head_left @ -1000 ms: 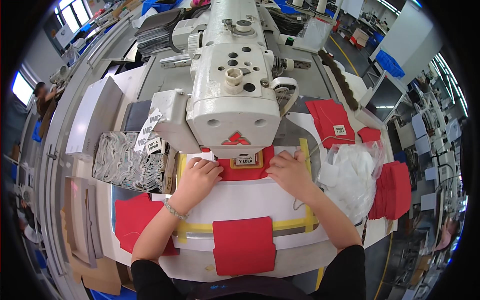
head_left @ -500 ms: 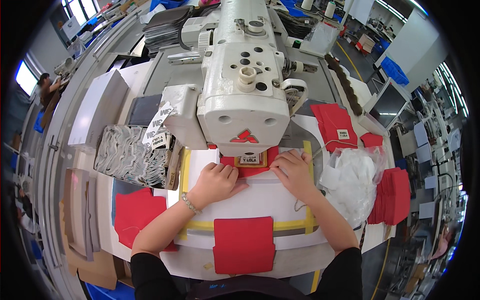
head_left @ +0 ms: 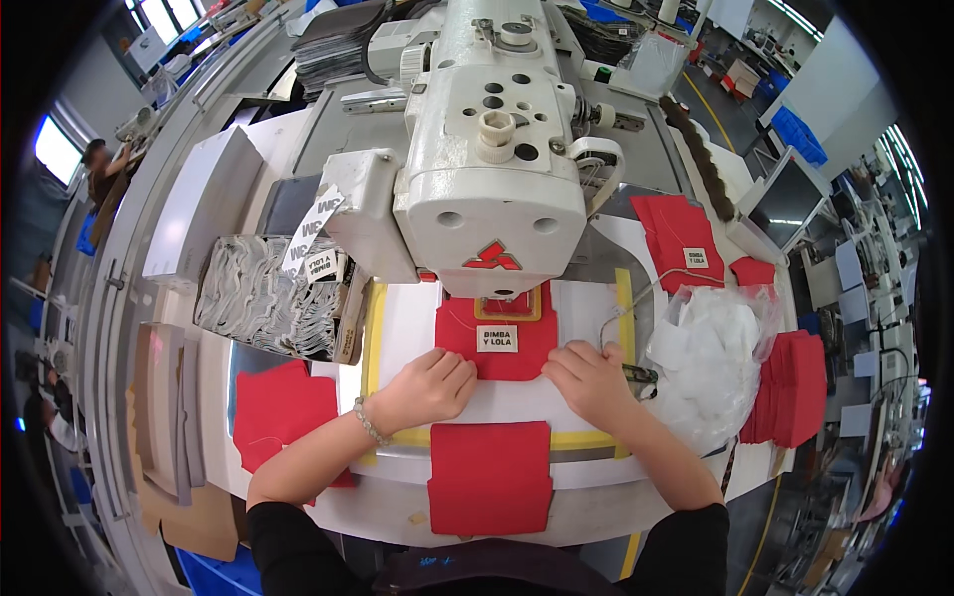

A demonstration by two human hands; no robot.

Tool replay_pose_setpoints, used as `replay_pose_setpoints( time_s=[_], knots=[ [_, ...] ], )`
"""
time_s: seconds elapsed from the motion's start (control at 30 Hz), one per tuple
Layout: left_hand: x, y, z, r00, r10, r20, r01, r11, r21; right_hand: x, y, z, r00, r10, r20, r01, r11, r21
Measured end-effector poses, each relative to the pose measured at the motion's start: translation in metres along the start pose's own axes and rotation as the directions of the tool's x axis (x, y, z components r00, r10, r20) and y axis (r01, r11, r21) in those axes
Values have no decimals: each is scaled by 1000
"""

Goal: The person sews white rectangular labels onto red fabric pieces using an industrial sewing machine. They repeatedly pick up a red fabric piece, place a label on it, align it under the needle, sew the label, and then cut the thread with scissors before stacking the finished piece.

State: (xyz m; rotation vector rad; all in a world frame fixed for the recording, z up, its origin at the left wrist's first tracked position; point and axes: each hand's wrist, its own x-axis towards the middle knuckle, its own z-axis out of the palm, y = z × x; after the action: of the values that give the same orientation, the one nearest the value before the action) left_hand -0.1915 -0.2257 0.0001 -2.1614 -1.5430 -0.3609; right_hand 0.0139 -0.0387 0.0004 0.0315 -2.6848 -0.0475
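A red fabric piece (head_left: 457,333) with a small pale printed label (head_left: 497,339) lies below the head of a white sewing machine (head_left: 494,214). Its far part is under a yellowish clamp frame (head_left: 537,303). With curled fingers, my left hand (head_left: 429,385) pinches the piece's near left corner. At the near right corner my right hand (head_left: 591,382) is closed on the edge as well. Partly hidden by my right hand is a small dark tool (head_left: 641,375), its kind unclear. Closer to me, a plain red fabric piece (head_left: 490,477) lies flat.
To the left stand a box of folded label strips (head_left: 263,298) and a white box (head_left: 204,204), with red pieces (head_left: 283,412) nearer. On the right are a clear bag of white scraps (head_left: 701,358), a red stack (head_left: 785,392), labelled red pieces (head_left: 681,243) and a screen (head_left: 785,204).
The labelled red piece has come toward me from under the machine head, so its whole label shows. Both hands have moved slightly nearer with its corners.
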Motion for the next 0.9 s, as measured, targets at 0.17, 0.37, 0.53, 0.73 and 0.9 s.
replay_pose_setpoints(
  time_s=[0.17, 0.37, 0.53, 0.73, 0.9],
  knots=[
    [-21, 26, -18, 996, 41, 74, -38, 998, -48, -24, -37, -22, 991, -86, 104, 92, 994, -58],
    [-25, 33, -18, 993, 43, 111, -40, 999, -30, -39, -43, -28, 970, 223, 98, -220, 975, -42],
    [-26, 34, -17, 990, 20, 136, -8, 997, -82, -48, -16, -64, 791, 599, 123, -566, 794, -225],
    [-25, 33, -17, 988, 1, 156, 17, 994, -112, -73, 1, -50, 799, 579, 162, -545, 812, -211],
    [-26, 31, -18, 981, -85, 175, 116, 978, -176, -74, 13, -41, 822, 544, 167, -508, 834, -217]
  ],
)
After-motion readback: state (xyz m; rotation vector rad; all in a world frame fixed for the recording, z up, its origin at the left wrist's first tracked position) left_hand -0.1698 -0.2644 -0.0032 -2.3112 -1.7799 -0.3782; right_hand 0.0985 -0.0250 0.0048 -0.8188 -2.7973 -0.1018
